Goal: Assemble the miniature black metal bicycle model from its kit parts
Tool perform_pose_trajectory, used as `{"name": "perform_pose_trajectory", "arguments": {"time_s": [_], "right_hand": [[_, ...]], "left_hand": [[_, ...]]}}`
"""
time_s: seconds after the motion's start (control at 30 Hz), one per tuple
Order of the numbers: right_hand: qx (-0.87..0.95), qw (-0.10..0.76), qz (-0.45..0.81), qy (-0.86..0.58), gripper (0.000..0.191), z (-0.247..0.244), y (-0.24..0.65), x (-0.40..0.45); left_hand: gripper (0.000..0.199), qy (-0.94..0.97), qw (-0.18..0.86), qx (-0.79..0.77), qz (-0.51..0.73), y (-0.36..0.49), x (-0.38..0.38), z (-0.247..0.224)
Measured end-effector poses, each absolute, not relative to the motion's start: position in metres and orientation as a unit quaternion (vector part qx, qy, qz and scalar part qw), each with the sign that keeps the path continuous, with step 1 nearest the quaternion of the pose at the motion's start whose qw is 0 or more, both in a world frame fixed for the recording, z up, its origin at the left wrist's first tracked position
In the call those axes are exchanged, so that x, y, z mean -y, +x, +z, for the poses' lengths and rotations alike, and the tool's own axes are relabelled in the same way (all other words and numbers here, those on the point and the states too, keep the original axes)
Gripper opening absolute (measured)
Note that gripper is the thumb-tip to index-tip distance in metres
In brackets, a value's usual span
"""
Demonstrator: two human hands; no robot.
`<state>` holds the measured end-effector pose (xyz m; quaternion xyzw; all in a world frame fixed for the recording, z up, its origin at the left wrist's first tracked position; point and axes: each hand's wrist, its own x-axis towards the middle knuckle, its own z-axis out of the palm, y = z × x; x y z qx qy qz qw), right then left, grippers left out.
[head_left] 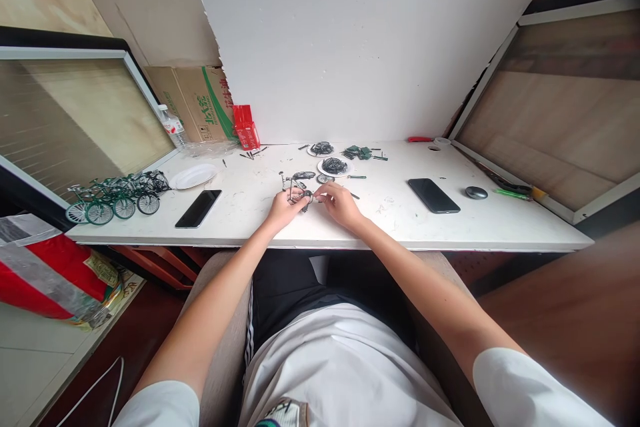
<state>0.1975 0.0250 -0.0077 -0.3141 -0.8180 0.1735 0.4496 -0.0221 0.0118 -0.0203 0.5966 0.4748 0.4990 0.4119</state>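
My left hand (287, 209) is closed around a small dark model bicycle (296, 195) above the front of the white table. Close beside it, my right hand (341, 202) is pinched at the bicycle's right side, and what its fingertips hold is too small to make out. A loose model wheel (326, 179) lies just beyond my right fingers. Behind the bicycle rests a dark oval part (304, 175). Part of the bicycle is hidden by my left fingers.
Finished-looking model bicycles (117, 197) stand in a row at the left, near a white plate (193, 177) and a phone (199, 209). Plates of black parts (334, 166) and green pieces (359, 153) lie behind my hands. Another phone (433, 195) and a round tin (476, 193) are rightward.
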Motion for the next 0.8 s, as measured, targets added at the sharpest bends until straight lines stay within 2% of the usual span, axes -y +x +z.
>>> {"name": "perform_pose_trajectory", "arguments": {"time_s": [0.17,0.8], "right_hand": [[0.81,0.436,0.216,-0.328,0.019,-0.008,0.192,-0.02],[0.805,0.463,0.199,-0.314,0.019,-0.02,0.191,-0.03]], "left_hand": [[0.043,0.61,0.394,-0.475,0.497,-0.024,-0.017,-0.023],[0.04,0.622,0.412,-0.453,0.487,-0.023,-0.014,-0.019]]}}
